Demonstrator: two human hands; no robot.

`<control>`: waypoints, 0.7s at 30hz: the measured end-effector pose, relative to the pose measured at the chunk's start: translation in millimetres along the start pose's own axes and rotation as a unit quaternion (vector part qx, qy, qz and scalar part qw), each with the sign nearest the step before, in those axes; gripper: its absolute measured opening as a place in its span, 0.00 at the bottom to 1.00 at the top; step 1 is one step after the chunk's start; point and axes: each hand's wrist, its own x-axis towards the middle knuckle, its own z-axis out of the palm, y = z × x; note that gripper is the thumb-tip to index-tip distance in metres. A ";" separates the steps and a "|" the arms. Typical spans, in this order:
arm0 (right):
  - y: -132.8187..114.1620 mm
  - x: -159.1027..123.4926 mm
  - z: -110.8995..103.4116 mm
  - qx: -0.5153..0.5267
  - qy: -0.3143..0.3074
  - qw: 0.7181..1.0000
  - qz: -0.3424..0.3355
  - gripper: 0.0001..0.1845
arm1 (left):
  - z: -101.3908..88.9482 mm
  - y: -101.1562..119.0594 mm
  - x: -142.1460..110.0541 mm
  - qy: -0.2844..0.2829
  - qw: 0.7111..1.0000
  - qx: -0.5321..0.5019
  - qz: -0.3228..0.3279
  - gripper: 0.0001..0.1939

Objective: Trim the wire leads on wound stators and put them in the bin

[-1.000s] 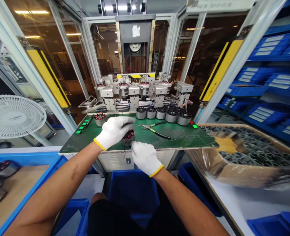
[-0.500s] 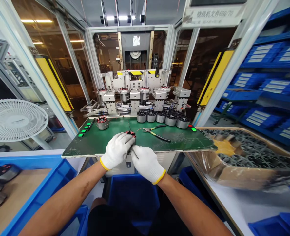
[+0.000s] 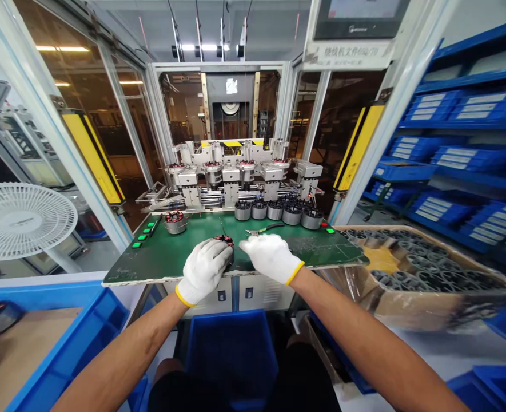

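Head view — white-gloved left hand [image 3: 205, 266] clasps a round red-topped grey metal cylinder [image 3: 227, 244].
White-gloved right hand [image 3: 269, 257] curls just right, contents hidden — winding looks done; black-topped grey metal cylinders [image 3: 274, 212] beyond look unwound.

A red-topped metal core [image 3: 225, 239] stands on green tabletop [image 3: 178, 252].

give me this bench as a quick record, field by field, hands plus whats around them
Left hand: white knit glove, yellow cuff; holds a dark cylindrical part with red windings
Right hand: matching glove, fingers drawn together, right of that part; anything held isn't visible
Tool: metal pliers with green-and-black handles, partly hidden by the right hand
Surface: flat green tabletop
Back left: silver cylindrical part with red windings
Back right: cluster of silver-sided, black-topped cylinders
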 end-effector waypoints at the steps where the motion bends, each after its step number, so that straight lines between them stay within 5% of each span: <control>1: -3.3 -2.9 4.0 0.012 -0.020 1.000 -0.011 0.14 | -1.8 -0.6 2.6 -0.003 1.000 -0.014 -0.018 0.15; 6: -35.9 -11.3 23.8 0.127 -0.010 0.991 -0.039 0.13 | -26.0 -6.0 34.5 -0.121 0.976 -0.116 -0.137 0.08; 10: -48.7 -16.3 16.7 0.139 0.001 0.990 -0.019 0.14 | -46.7 -8.4 54.0 -0.199 0.961 -0.126 -0.147 0.06; 16: -17.6 -17.6 -14.4 0.103 0.122 0.985 0.065 0.22 | -39.9 -10.2 31.6 -0.157 0.973 -0.144 -0.093 0.13; 21: -9.8 -3.8 3.3 0.062 0.006 0.998 0.026 0.17 | -24.5 -7.7 21.4 -0.096 0.981 -0.115 -0.125 0.13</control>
